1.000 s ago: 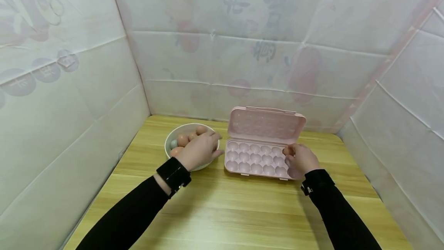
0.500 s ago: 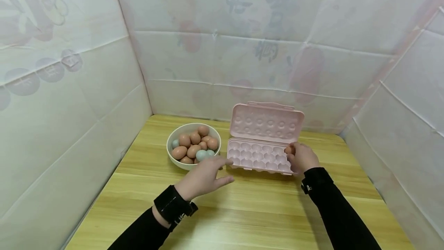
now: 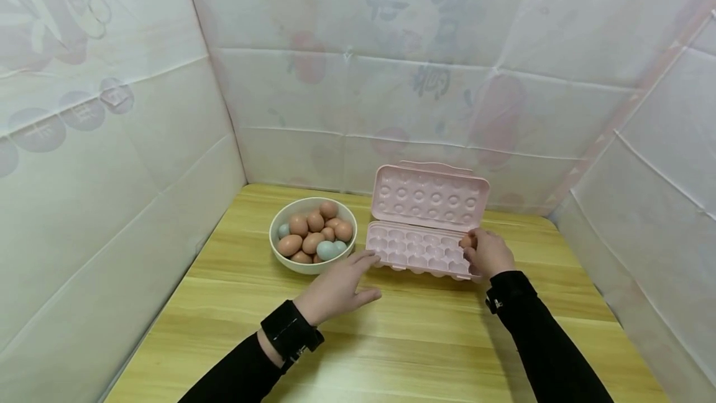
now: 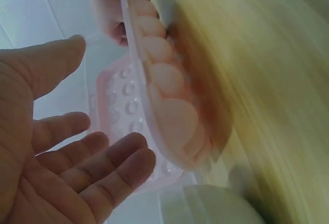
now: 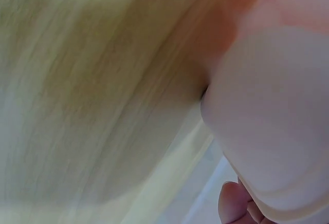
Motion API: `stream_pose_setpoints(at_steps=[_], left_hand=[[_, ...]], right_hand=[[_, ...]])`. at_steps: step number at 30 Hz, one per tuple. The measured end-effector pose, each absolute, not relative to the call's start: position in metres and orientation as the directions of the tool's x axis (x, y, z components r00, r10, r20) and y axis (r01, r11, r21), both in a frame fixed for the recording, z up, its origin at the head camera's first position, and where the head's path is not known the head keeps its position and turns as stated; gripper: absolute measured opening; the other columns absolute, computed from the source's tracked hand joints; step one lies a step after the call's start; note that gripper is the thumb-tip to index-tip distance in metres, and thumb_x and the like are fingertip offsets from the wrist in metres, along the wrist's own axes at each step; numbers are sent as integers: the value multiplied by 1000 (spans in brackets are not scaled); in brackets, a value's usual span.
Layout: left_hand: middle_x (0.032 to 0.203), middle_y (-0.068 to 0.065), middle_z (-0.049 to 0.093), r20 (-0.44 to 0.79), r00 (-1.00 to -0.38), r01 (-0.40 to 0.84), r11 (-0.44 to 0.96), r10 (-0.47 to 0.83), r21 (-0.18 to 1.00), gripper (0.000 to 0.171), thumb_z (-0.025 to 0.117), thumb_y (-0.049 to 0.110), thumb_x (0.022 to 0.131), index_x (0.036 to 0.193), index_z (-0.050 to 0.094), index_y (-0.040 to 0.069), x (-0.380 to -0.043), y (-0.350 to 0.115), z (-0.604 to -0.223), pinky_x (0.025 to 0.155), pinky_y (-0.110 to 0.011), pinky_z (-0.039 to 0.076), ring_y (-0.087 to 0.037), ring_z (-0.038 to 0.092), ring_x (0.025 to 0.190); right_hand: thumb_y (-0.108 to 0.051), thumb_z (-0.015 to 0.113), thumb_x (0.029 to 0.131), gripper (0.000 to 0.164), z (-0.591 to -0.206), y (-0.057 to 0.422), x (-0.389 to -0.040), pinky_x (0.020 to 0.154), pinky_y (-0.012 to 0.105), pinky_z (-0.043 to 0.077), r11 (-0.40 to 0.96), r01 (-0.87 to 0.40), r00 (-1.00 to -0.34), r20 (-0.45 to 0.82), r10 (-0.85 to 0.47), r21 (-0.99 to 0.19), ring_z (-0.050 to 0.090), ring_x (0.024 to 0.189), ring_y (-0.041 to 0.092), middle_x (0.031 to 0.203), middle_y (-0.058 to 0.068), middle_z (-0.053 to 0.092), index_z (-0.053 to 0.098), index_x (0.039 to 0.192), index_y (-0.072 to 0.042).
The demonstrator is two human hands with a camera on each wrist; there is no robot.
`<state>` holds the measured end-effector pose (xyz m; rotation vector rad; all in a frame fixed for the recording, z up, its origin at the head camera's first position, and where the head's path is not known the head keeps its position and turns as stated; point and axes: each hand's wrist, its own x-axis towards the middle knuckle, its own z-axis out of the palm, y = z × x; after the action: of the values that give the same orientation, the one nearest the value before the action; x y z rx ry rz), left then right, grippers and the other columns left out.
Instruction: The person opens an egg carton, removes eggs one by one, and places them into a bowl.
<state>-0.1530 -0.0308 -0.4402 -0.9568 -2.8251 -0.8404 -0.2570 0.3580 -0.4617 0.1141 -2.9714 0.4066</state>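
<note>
The right hand [image 3: 488,254] pinches a brown egg [image 3: 466,241] at the right end of a pink egg carton [image 3: 414,265], whose lid [image 3: 431,199] stands up. Fingers hide part of the egg. The carton's front edge is tilted up, showing its rounded cup undersides [image 4: 167,77] in the left wrist view. Beside the front left corner, the left hand [image 3: 338,288] hovers with spread, straight fingers and nothing in its palm; whether a fingertip touches the carton is unclear. In the right wrist view, the carton's end [image 5: 272,116] covers most of the right fingers [image 5: 234,203].
Left of the carton stands a white bowl [image 3: 295,266] with several brown eggs [image 3: 312,243] and pale blue eggs [image 3: 326,250]. Both rest on a wooden table [image 3: 425,341]. Pale printed cloth [image 3: 302,92] walls in the back and sides.
The left hand has come away from over the bowl, toward the table's front and the carton's corner. The carton's front edge has tipped up. The right hand has stayed nearly in place.
</note>
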Motion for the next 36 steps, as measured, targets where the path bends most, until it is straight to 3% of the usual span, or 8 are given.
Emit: stream_pose_setpoints(at_steps=[5, 9, 18, 23, 27, 31, 36], left_hand=[[165, -18, 48, 117, -815, 550, 691, 568, 469, 75, 77, 43, 99, 159, 49, 7, -156, -24, -448, 120, -46, 49, -32, 52, 150], [165, -15, 49, 73, -824, 532, 724, 562, 439, 77, 77, 44, 99, 160, 48, 7, -156, -22, -455, 120, -46, 49, -31, 52, 150], [166, -17, 47, 140, -804, 584, 722, 578, 371, 73, 77, 42, 99, 157, 51, 4, -156, -18, -459, 119, -44, 50, -30, 51, 151], [166, -18, 46, 128, -807, 581, 735, 577, 349, 78, 78, 42, 98, 159, 48, 3, -160, -14, -462, 119, -45, 50, -32, 51, 151], [162, -17, 52, 94, -810, 575, 753, 579, 320, 79, 80, 43, 97, 157, 49, 2, -162, -12, -468, 118, -45, 51, -31, 56, 146], [149, -14, 64, 91, -801, 590, 755, 591, 285, 73, 82, 44, 94, 149, 57, 3, -162, -10, -472, 113, -42, 55, -28, 64, 135], [146, -13, 66, 77, -794, 600, 756, 603, 263, 73, 82, 45, 94, 149, 58, 4, -161, -9, -474, 114, -42, 54, -28, 65, 134]], right_hand=[[-21, 70, 100, 45, -466, 360, -259, 90, 66, 57, 964, -105, -984, 164, -66, -245, 66, 111, 54, 125, 34, 67, 61, 140, 0], [-20, 71, 100, 45, -466, 360, -259, 90, 67, 57, 965, -116, -982, 173, -76, -234, 66, 111, 54, 123, 34, 66, 63, 139, -1], [-16, 69, 102, 32, -468, 358, -260, 85, 62, 58, 958, -118, -983, 166, -75, -263, 70, 99, 47, 112, 27, 73, 62, 130, -1], [-10, 68, 99, 51, -468, 357, -254, 96, 64, 56, 955, -132, -986, 132, -100, -264, 65, 115, 53, 128, 36, 65, 55, 146, 4], [-11, 66, 102, 49, -470, 358, -250, 103, 64, 52, 950, -138, -988, 106, -112, -279, 60, 122, 54, 135, 37, 59, 56, 147, 4], [-5, 63, 100, 39, -473, 361, -251, 103, 63, 52, 936, -151, -985, 126, -116, -317, 64, 120, 51, 130, 32, 65, 61, 139, 3], [-3, 65, 98, 37, -477, 362, -252, 101, 62, 53, 923, -162, -983, 140, -119, -349, 67, 116, 49, 124, 28, 70, 63, 134, 3]])
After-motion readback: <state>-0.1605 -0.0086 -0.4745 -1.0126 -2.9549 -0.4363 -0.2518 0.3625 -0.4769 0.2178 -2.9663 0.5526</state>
